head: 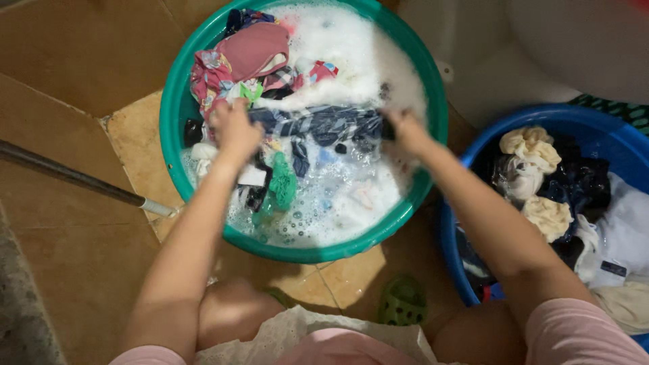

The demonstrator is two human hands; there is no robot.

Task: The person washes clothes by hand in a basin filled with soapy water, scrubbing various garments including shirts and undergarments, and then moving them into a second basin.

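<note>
Two hands grip one dark blue striped garment (318,123), stretched taut between them above the suds in the green basin (172,115). Left hand (233,128) has fingers curled shut on the garment's left end, near the basin's left wall. Right hand (405,130) is closed on the right end, close to the right rim; it is motion-blurred, so individual fingers can't be made out, but the cloth is clearly pinched in it.

Garment sits roughly mid-basin, half out of the water, wet and bunched along its length.

Around it in the green basin: thick white foam (345,54) over the far right part, soapy water with bubbles nearer the person. A maroon cloth (253,47) and a floral pink piece (206,74) are piled at the far left. A green item (282,181) floats just below the left hand, with a few dark and white scraps beside it.

Progress, as a judgement: wash looks mid-way. Several pieces are in the suds, one is being worked now, the rest of the green basin looks untouched.

Blue basin (473,145) sits to the right, touching or nearly touching the green one. It holds a heap of cream, white and dark clothes (541,176). Can't tell whether those are done or waiting.

Further out: brown tiled floor (74,61), a metal pole (74,176) lying at the left, a green clog (402,301) near the person's knees.
</note>
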